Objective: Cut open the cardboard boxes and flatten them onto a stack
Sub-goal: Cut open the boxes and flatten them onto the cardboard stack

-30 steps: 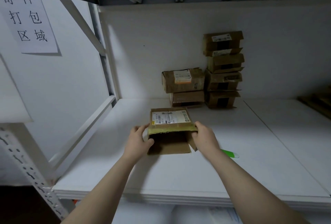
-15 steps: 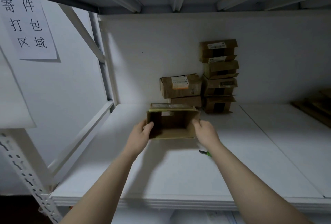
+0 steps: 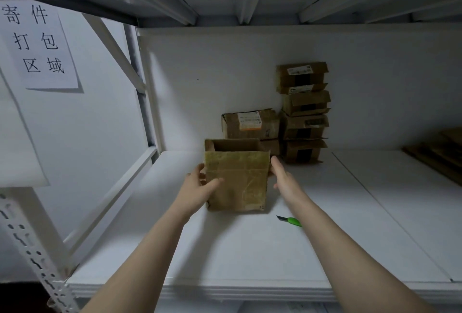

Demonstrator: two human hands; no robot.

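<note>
Open-topped box, upright on the shelf, left hand gripping its left edge, thumb across the front, right hand straight-fingered against its right side; flattening apparently in hand, next likely needing the knife nearby.

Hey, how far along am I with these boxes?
Done: what looks like flattened cardboard lies far right. In hand: one box, top open, between left hand and right hand; the knife lies on the shelf. Left: flatten it, then the stacked boxes behind.

White shelf bears boxes, knife (green), flattened cardboard.
</note>
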